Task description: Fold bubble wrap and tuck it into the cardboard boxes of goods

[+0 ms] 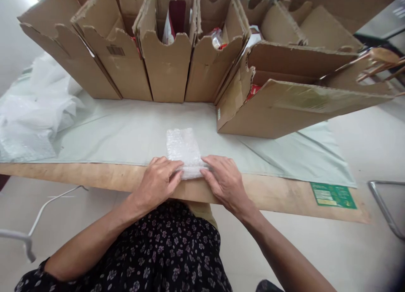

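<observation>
The bundle (183,151) lies on a sheet (126,132) at the near edge of the tabletop (278,195). The left hand (158,182) touches it at 7 o'clock, and the right hand (223,180) touches it at 5 o'clock. A row of boxes (166,68) stands at 12 o'clock, with a tipped box (284,106) at 2 o'clock. Plastic wrap (34,111) is heaped at 9 o'clock. A label (333,195) lies on the tabletop at 4 o'clock.

packing station: cut cardboard boxes (164,60), bubble wrap (34,111) on table (278,195).
</observation>
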`<control>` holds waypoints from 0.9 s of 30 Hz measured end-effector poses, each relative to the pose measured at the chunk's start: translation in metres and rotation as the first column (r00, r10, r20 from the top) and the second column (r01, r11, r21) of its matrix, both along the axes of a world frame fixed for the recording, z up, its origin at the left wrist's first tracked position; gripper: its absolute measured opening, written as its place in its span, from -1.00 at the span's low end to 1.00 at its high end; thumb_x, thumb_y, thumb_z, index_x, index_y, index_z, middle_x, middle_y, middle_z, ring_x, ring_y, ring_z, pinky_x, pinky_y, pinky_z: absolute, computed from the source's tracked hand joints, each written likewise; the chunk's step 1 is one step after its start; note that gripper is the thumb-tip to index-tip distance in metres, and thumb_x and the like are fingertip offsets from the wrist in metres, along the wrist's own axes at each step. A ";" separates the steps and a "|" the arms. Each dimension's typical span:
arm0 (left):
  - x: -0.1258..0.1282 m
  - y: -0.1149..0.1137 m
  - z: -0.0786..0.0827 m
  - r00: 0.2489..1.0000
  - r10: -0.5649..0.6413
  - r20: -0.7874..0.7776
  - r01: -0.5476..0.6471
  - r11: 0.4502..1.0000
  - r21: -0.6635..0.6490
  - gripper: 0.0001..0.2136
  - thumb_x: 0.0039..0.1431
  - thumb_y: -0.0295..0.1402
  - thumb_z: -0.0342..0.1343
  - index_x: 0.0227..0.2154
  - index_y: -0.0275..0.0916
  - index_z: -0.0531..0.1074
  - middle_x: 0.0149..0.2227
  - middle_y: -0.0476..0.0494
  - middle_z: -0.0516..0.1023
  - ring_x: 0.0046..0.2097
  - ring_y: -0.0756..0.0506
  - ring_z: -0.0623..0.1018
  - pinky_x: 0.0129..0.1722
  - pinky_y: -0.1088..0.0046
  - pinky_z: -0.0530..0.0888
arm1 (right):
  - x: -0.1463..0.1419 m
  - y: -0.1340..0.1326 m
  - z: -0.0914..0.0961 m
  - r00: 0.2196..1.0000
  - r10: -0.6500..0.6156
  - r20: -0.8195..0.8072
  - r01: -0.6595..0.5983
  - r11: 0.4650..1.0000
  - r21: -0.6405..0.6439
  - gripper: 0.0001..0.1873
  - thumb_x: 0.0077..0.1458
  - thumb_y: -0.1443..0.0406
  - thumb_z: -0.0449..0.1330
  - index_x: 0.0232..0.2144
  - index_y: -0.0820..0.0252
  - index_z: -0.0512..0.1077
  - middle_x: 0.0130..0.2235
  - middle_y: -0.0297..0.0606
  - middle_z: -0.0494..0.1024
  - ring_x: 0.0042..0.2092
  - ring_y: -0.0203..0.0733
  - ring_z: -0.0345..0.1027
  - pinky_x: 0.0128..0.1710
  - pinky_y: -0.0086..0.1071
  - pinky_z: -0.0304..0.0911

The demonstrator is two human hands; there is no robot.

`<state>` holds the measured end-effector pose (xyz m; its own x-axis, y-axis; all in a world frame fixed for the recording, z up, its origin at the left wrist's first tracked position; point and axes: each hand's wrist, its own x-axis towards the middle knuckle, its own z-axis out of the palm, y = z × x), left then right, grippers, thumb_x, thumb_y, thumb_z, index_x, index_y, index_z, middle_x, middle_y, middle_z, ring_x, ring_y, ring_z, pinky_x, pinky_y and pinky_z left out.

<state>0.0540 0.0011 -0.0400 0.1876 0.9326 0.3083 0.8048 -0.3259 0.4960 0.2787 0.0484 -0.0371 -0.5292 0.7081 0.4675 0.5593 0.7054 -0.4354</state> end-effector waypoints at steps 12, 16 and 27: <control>-0.004 -0.011 0.002 0.996 -0.089 0.006 0.088 0.992 0.092 -0.79 0.40 -0.43 0.09 0.02 -0.23 0.52 -0.14 -0.20 0.66 -0.04 -0.21 0.57 0.05 0.10 0.44 | -0.003 0.011 -0.009 0.984 0.164 0.066 -0.159 0.985 -0.067 -0.78 0.43 0.30 0.10 -0.07 0.14 0.56 -0.20 -0.23 0.68 -0.17 -0.14 0.49 -0.03 -0.18 0.29; -0.007 0.002 -0.003 0.999 0.013 0.033 -0.015 0.998 0.059 -0.78 0.40 -0.45 0.04 -0.03 -0.23 0.55 -0.25 -0.15 0.66 -0.17 -0.17 0.56 -0.07 0.18 0.46 | -0.003 0.009 -0.007 0.995 0.102 -0.001 -0.102 0.992 -0.068 -0.72 0.43 0.22 0.11 0.07 0.14 0.51 -0.04 -0.12 0.66 -0.03 -0.07 0.51 -0.01 -0.16 0.32; -0.015 -0.005 -0.003 0.997 -0.075 -0.035 0.079 0.988 0.135 -0.81 0.43 -0.43 0.06 -0.02 -0.21 0.53 -0.16 -0.18 0.66 -0.06 -0.18 0.55 0.05 0.13 0.42 | -0.009 0.015 -0.010 0.986 0.149 0.075 -0.141 0.985 -0.102 -0.74 0.46 0.24 0.07 0.00 0.12 0.55 -0.17 -0.22 0.70 -0.16 -0.13 0.51 -0.01 -0.17 0.30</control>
